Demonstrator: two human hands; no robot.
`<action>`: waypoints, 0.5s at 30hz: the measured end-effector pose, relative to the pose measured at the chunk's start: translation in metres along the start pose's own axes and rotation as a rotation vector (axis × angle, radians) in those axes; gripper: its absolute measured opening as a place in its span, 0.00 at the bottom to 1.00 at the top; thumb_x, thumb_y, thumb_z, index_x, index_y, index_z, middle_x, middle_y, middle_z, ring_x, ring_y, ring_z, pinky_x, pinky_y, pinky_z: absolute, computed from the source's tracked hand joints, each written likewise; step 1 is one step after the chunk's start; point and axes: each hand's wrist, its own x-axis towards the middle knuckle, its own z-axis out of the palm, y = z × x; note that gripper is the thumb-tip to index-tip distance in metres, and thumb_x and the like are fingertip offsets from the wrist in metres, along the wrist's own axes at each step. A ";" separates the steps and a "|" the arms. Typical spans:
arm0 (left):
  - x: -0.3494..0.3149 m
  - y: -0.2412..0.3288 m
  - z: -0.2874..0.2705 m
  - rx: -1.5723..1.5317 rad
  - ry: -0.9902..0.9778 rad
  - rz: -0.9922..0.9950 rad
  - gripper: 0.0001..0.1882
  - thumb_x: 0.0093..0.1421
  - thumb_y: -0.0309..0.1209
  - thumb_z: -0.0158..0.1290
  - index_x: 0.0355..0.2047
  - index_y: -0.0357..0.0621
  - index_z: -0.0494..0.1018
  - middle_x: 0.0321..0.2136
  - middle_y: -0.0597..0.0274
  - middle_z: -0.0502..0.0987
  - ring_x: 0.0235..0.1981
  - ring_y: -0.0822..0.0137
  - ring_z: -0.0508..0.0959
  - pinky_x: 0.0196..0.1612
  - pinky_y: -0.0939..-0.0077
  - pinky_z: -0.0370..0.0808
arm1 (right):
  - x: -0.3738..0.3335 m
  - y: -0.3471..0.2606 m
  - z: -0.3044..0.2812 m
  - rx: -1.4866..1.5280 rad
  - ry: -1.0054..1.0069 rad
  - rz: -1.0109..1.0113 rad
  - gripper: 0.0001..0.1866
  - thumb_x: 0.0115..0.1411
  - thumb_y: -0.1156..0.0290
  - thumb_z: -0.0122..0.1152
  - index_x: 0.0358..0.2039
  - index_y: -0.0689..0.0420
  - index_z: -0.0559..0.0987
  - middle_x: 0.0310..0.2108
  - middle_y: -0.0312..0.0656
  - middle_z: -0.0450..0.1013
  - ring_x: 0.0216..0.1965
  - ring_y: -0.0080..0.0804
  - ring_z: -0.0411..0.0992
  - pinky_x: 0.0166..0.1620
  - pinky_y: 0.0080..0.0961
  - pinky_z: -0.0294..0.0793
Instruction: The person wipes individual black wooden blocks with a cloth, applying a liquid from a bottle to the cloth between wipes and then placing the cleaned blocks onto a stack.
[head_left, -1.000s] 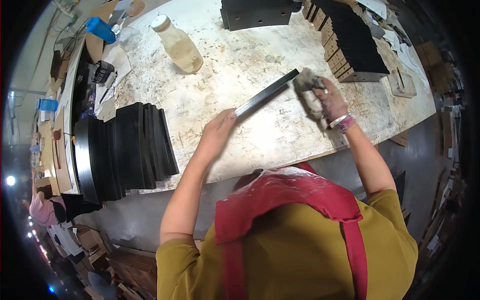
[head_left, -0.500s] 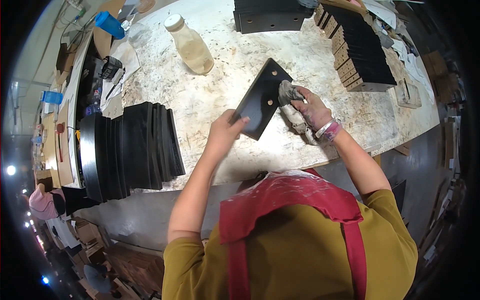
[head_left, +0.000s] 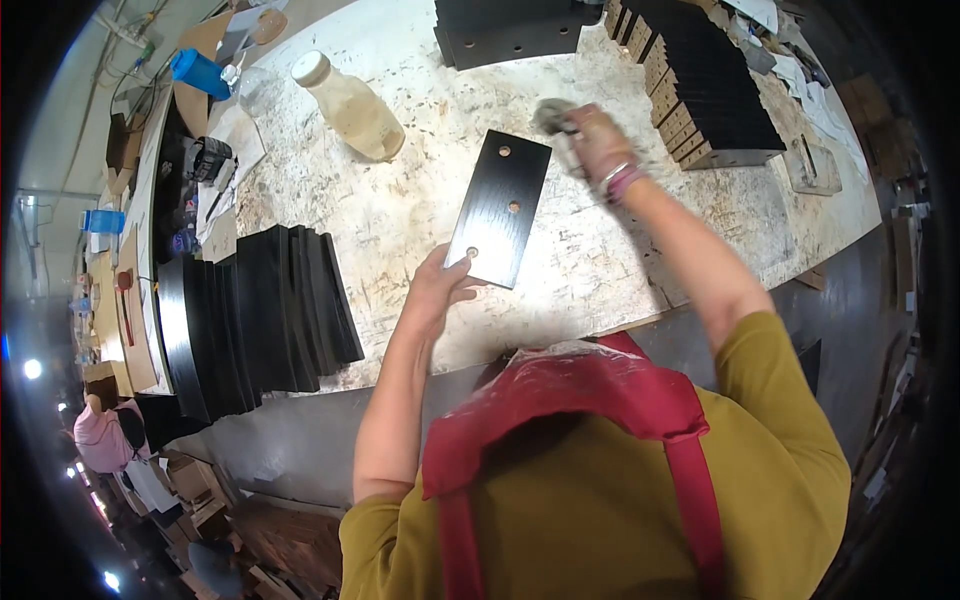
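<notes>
A flat black wooden board (head_left: 505, 190) with three round holes is tilted up above the worktable, its broad face turned toward me. My left hand (head_left: 437, 287) grips its near lower corner, the thumb lying on the face close to one hole. To the right and apart from the board, my right hand (head_left: 600, 145) holds a grey, stained rag (head_left: 555, 115) over the tabletop; hand and rag are smeared by motion.
Black boards (head_left: 265, 310) stand in a row at the left edge of the stained white table (head_left: 400, 220). More drilled boards (head_left: 715, 100) line the far right, and another stack (head_left: 515, 35) sits at the back. A capped bottle (head_left: 350, 110) and a blue bottle (head_left: 200, 72) stand far left.
My right hand has lifted the rag off the board and moved it away, up and slightly left. My left hand has turned the board more upright, bringing a third hole into view.
</notes>
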 end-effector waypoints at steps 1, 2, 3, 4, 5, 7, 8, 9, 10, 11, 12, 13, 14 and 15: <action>0.001 0.003 0.001 -0.034 -0.013 0.002 0.20 0.62 0.26 0.53 0.54 0.38 0.65 0.40 0.58 0.77 0.33 0.68 0.81 0.33 0.80 0.79 | 0.013 0.032 -0.009 -0.080 0.033 0.053 0.15 0.56 0.73 0.57 0.45 0.54 0.79 0.43 0.48 0.72 0.42 0.45 0.73 0.50 0.36 0.73; -0.001 0.003 -0.003 -0.080 -0.009 0.004 0.20 0.62 0.25 0.52 0.54 0.39 0.65 0.41 0.58 0.77 0.32 0.68 0.81 0.34 0.79 0.80 | 0.015 0.038 -0.020 -0.082 -0.033 0.080 0.16 0.56 0.73 0.58 0.47 0.53 0.77 0.45 0.48 0.71 0.46 0.46 0.71 0.52 0.35 0.71; -0.003 0.001 -0.004 -0.119 -0.012 -0.001 0.20 0.63 0.25 0.52 0.54 0.41 0.64 0.41 0.58 0.77 0.32 0.67 0.81 0.34 0.78 0.81 | 0.008 0.051 -0.020 -0.019 0.017 0.033 0.17 0.56 0.72 0.59 0.48 0.53 0.77 0.46 0.48 0.71 0.48 0.46 0.70 0.53 0.35 0.70; -0.002 0.000 -0.006 -0.134 -0.031 0.012 0.20 0.63 0.25 0.52 0.55 0.41 0.64 0.42 0.59 0.77 0.32 0.67 0.81 0.34 0.78 0.81 | 0.002 0.061 -0.017 0.045 0.076 -0.015 0.18 0.56 0.72 0.59 0.49 0.53 0.76 0.48 0.47 0.70 0.49 0.46 0.69 0.53 0.34 0.70; -0.001 -0.003 -0.008 -0.148 -0.051 0.026 0.20 0.63 0.25 0.52 0.55 0.42 0.64 0.42 0.59 0.77 0.32 0.67 0.81 0.34 0.77 0.81 | -0.003 0.070 -0.011 0.062 0.101 0.020 0.19 0.56 0.71 0.59 0.50 0.53 0.75 0.49 0.46 0.69 0.50 0.46 0.69 0.54 0.34 0.69; -0.003 -0.005 -0.012 -0.167 -0.066 0.038 0.21 0.62 0.24 0.52 0.55 0.44 0.64 0.42 0.62 0.76 0.32 0.69 0.81 0.34 0.76 0.82 | -0.007 0.064 -0.008 0.027 0.136 0.060 0.19 0.57 0.70 0.59 0.50 0.51 0.75 0.51 0.44 0.69 0.51 0.46 0.68 0.54 0.33 0.69; -0.006 -0.006 -0.011 -0.190 -0.050 0.034 0.21 0.62 0.22 0.52 0.56 0.44 0.64 0.40 0.63 0.76 0.30 0.70 0.79 0.34 0.76 0.82 | -0.008 0.062 -0.008 0.024 0.122 0.067 0.19 0.57 0.70 0.60 0.50 0.51 0.75 0.51 0.44 0.69 0.51 0.46 0.68 0.54 0.34 0.69; -0.012 -0.004 -0.007 -0.207 -0.036 0.026 0.21 0.62 0.22 0.51 0.56 0.45 0.64 0.40 0.63 0.75 0.30 0.70 0.78 0.34 0.75 0.81 | -0.009 0.056 -0.013 0.017 0.112 0.077 0.19 0.57 0.70 0.60 0.51 0.51 0.75 0.51 0.44 0.69 0.51 0.46 0.68 0.54 0.34 0.69; -0.019 -0.001 -0.003 -0.225 -0.022 0.019 0.22 0.62 0.21 0.51 0.56 0.46 0.64 0.39 0.64 0.75 0.29 0.70 0.77 0.34 0.75 0.81 | -0.008 0.054 -0.017 0.010 0.101 0.086 0.20 0.56 0.70 0.60 0.51 0.50 0.75 0.51 0.44 0.68 0.52 0.46 0.68 0.54 0.34 0.69; -0.023 0.002 -0.001 -0.231 -0.011 0.023 0.21 0.62 0.20 0.50 0.56 0.46 0.64 0.38 0.64 0.74 0.28 0.70 0.76 0.34 0.74 0.81 | -0.007 0.059 -0.013 0.027 0.114 0.075 0.20 0.56 0.70 0.60 0.51 0.51 0.75 0.51 0.45 0.68 0.52 0.46 0.68 0.55 0.34 0.68; -0.029 0.001 -0.002 -0.265 -0.029 0.037 0.21 0.62 0.20 0.50 0.56 0.47 0.65 0.38 0.65 0.74 0.28 0.70 0.76 0.34 0.73 0.80 | -0.006 0.062 -0.010 0.044 0.118 0.064 0.20 0.56 0.70 0.60 0.51 0.51 0.75 0.51 0.45 0.68 0.52 0.46 0.67 0.55 0.34 0.68; -0.035 0.002 -0.004 -0.300 -0.045 0.051 0.21 0.62 0.20 0.50 0.56 0.47 0.65 0.38 0.65 0.74 0.28 0.70 0.76 0.34 0.73 0.80 | -0.005 0.065 -0.008 0.061 0.121 0.052 0.19 0.56 0.70 0.60 0.50 0.51 0.75 0.50 0.45 0.68 0.52 0.46 0.67 0.55 0.34 0.68; -0.040 0.002 -0.004 -0.335 -0.061 0.067 0.21 0.62 0.20 0.50 0.56 0.47 0.65 0.38 0.65 0.75 0.28 0.70 0.76 0.34 0.73 0.80 | -0.003 0.068 -0.005 0.079 0.123 0.040 0.19 0.56 0.70 0.60 0.50 0.52 0.75 0.50 0.45 0.68 0.52 0.45 0.67 0.55 0.34 0.68; -0.048 0.004 -0.001 -0.344 -0.036 0.079 0.20 0.63 0.21 0.50 0.55 0.46 0.65 0.39 0.64 0.75 0.28 0.70 0.76 0.34 0.74 0.80 | -0.005 0.064 -0.007 0.105 0.103 0.051 0.19 0.56 0.70 0.60 0.50 0.53 0.75 0.50 0.46 0.68 0.52 0.45 0.67 0.55 0.33 0.67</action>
